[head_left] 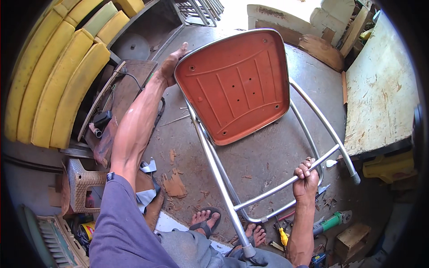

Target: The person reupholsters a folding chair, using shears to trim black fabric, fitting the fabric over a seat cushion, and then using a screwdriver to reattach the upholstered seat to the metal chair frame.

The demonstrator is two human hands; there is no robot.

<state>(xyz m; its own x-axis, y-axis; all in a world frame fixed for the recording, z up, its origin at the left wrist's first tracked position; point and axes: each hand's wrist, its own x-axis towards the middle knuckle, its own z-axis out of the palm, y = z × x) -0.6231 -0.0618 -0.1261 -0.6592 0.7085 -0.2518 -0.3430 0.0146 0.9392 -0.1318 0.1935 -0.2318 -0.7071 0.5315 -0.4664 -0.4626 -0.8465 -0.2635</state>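
you have the silvery tubular metal chair frame (215, 165) slanting in front of you, its orange-red, ridged, rounded-square seat pan (234, 94) turned toward your face. it should be light for its size, since the tubing is probably hollow, but stiff and awkward to swing because the legs reach out so far. the polished tubes may turn in a damp palm, and the pan's rim could feel thin, so the straight silver crossbar (268, 188) and the rim look like your best holds.

your right hand (306, 175) has its fingers curled tightly round that bar, toward its far end. your left hand (170, 67) is up at the pan's left edge; most of its fingers are hidden behind, so i can't tell whether they pinch or just support it. the pan lies between your hands and farther out than the right one; one grey-capped leg end (248, 252) points back at your lap.
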